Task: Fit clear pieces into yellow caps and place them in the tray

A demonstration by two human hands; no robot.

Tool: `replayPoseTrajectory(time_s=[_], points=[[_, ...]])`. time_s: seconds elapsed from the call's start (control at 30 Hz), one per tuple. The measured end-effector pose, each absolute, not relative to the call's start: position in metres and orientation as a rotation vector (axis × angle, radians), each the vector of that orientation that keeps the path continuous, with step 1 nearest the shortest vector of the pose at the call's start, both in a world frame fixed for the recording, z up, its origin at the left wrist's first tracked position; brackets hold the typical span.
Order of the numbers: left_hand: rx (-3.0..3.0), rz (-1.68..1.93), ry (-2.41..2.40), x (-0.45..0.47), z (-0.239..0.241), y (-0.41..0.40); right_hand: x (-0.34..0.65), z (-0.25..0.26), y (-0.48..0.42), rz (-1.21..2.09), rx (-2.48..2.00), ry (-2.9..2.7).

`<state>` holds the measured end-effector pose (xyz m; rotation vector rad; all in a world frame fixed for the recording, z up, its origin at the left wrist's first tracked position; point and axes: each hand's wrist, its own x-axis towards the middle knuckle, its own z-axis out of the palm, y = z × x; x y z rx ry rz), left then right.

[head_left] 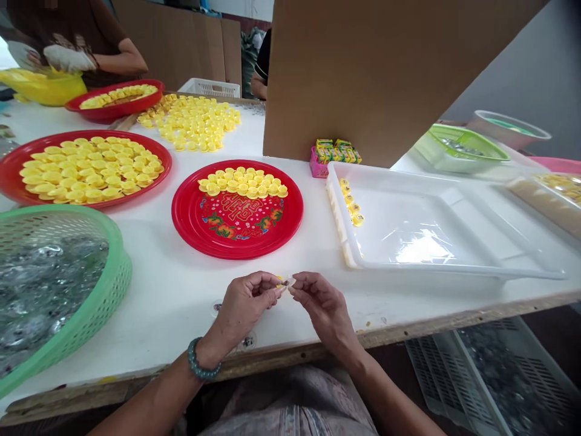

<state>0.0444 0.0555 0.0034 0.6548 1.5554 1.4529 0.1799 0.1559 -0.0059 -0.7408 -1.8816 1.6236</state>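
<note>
Over the front of the table my left hand [240, 307] pinches a small yellow plastic piece [280, 280], mostly covered by the fingertips. Close against it, my right hand [327, 307] is closed on a small whitish, clear-looking piece [290, 281]; its exact shape is hard to make out. The fingertips of both hands nearly touch. Beyond them lies a red patterned plate [190, 227] with small yellow cup-like pieces [242, 181] across its far half. To the right, a white tray [436, 266] has a short row of yellow pieces with dark-printed faces [351, 203] along its left side.
A green basket [120, 266] of clear parts stands at left, with a fuller red tray [166, 160] behind it. Loose yellow pieces [195, 121] are heaped farther back. A cardboard panel [354, 72] rises behind a pink box [318, 166]. A gloved co-worker [68, 59] is at far left.
</note>
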Motion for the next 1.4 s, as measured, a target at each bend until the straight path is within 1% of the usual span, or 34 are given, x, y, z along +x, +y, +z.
replayPoseTrajectory(time_s=[0.07, 0.13, 0.23, 0.43, 0.57, 0.67, 0.83, 1.0, 1.17, 1.4], points=[[0.687, 1.415, 1.539, 0.041, 0.005, 0.054, 0.181, -0.003, 0.158, 1.322, -0.651, -2.129], [0.727, 1.386, 1.528, 0.038, 0.007, 0.053, 0.181, -0.001, 0.159, 1.093, -0.508, -2.305], [0.747, 1.364, 1.494, 0.036, 0.008, 0.051, 0.180, 0.000, 0.159, 0.969, -0.378, -2.400], [0.633, 1.345, 1.368, 0.035, 0.008, 0.050, 0.180, -0.002, 0.152, 1.020, -0.476, -2.395], [0.645, 1.263, 1.389, 0.035, 0.007, 0.046, 0.183, -0.006, 0.143, 1.046, -0.518, -2.379], [0.758, 1.158, 1.490, 0.028, 0.006, 0.044, 0.183, -0.008, 0.139, 1.028, -0.587, -2.374], [0.989, 1.056, 1.890, 0.008, 0.004, 0.052, 0.174, -0.006, 0.144, 0.940, -0.887, -2.449], [1.120, 0.931, 1.906, 0.000, -0.009, 0.069, 0.160, -0.010, 0.152, 0.784, -0.918, -2.620], [1.002, 1.039, 1.754, 0.003, -0.022, 0.073, 0.152, -0.011, 0.155, 0.721, -0.883, -2.692], [0.884, 1.149, 1.691, 0.006, -0.021, 0.070, 0.147, -0.005, 0.155, 0.698, -0.895, -2.756]])
